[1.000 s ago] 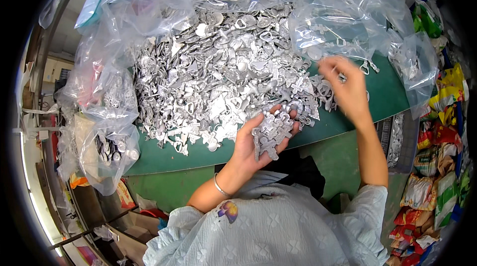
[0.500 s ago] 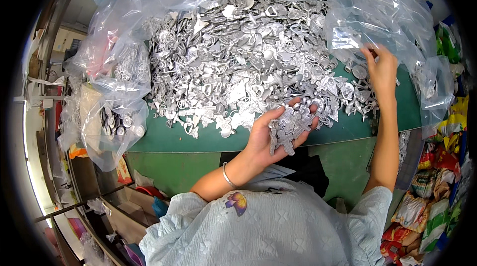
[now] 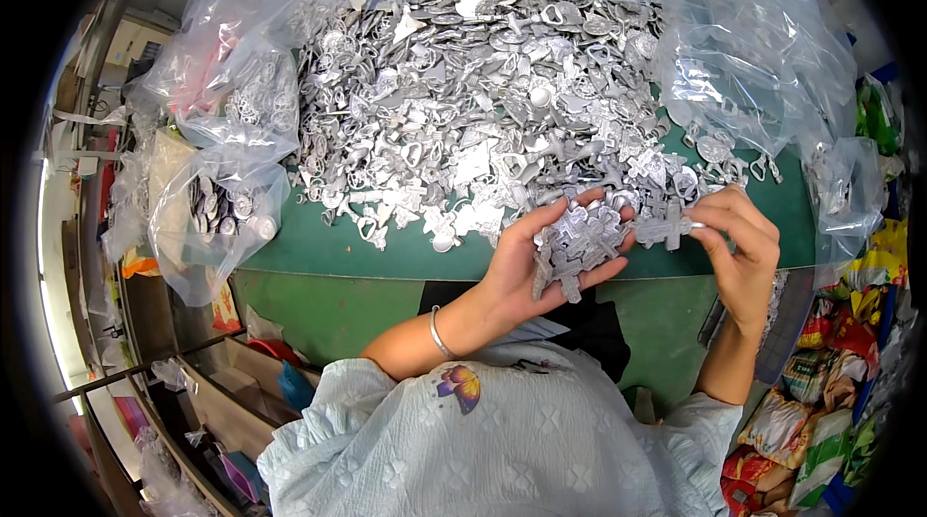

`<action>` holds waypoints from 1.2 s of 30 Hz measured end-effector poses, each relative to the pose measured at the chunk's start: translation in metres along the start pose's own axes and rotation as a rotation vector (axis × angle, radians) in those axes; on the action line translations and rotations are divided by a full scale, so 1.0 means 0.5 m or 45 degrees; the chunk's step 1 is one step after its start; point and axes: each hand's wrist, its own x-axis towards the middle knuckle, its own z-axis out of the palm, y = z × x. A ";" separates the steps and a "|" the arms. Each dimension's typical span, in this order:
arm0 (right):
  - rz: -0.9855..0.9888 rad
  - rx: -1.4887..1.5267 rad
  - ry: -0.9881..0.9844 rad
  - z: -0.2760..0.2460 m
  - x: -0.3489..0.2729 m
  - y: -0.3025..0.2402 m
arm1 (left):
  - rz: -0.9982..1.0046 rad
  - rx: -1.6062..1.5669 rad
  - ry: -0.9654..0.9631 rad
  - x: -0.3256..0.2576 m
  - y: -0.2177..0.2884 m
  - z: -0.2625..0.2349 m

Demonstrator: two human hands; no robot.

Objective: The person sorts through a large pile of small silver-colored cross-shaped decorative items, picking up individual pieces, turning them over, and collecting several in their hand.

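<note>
A cluster of grey metal cross pendants (image 3: 577, 245) rests in my left hand (image 3: 517, 261), its fingers curled up around them. Just to the right, my right hand (image 3: 742, 245) pinches one more cross pendant (image 3: 664, 225) by its end, between thumb and fingertips. That cross hangs close beside the left fingertips; whether it touches them I cannot tell. Beyond both hands spreads a big heap of mixed silver-grey metal charms (image 3: 463, 102) on the green tabletop (image 3: 357, 251).
Clear plastic bags (image 3: 744, 54) border the heap at the back and right. On the left, a clear bag (image 3: 227, 208) holds round metal pieces. Open drawers (image 3: 232, 387) stand at lower left, and colourful packages (image 3: 821, 372) are piled at the right. The table's front edge runs below my hands.
My right hand has come down and left from the plastic at the back right, and now holds a cross pendant beside my left hand. The left hand keeps its cluster, shifted slightly right.
</note>
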 end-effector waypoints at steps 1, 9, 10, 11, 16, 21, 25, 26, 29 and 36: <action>-0.042 -0.013 -0.008 0.003 0.000 -0.005 | 0.008 0.021 0.013 -0.001 0.001 0.000; -0.137 0.014 -0.063 0.017 0.001 -0.020 | 0.040 0.031 0.021 -0.004 -0.001 0.007; -0.130 0.016 -0.068 0.016 0.001 -0.020 | 0.034 0.021 0.009 -0.004 -0.001 0.006; -0.124 0.019 -0.073 0.016 0.001 -0.020 | 0.028 0.011 -0.002 -0.004 -0.001 0.006; -0.103 0.035 -0.087 0.018 -0.002 -0.017 | 0.030 0.004 -0.004 -0.008 0.000 0.007; -0.058 0.107 -0.100 0.016 -0.002 -0.016 | 0.031 0.033 0.023 -0.006 -0.002 0.008; -0.111 0.223 -0.161 0.039 0.002 -0.011 | 0.005 0.118 0.174 0.000 -0.008 0.014; -0.118 0.195 -0.203 0.049 0.006 -0.013 | -0.009 0.147 0.222 0.000 -0.008 0.013; -0.056 0.195 -0.232 0.058 0.017 -0.003 | -0.028 0.104 0.155 0.006 -0.001 -0.030; 0.245 -0.723 0.363 -0.023 0.133 0.229 | -0.081 -0.104 0.064 0.016 -0.007 -0.006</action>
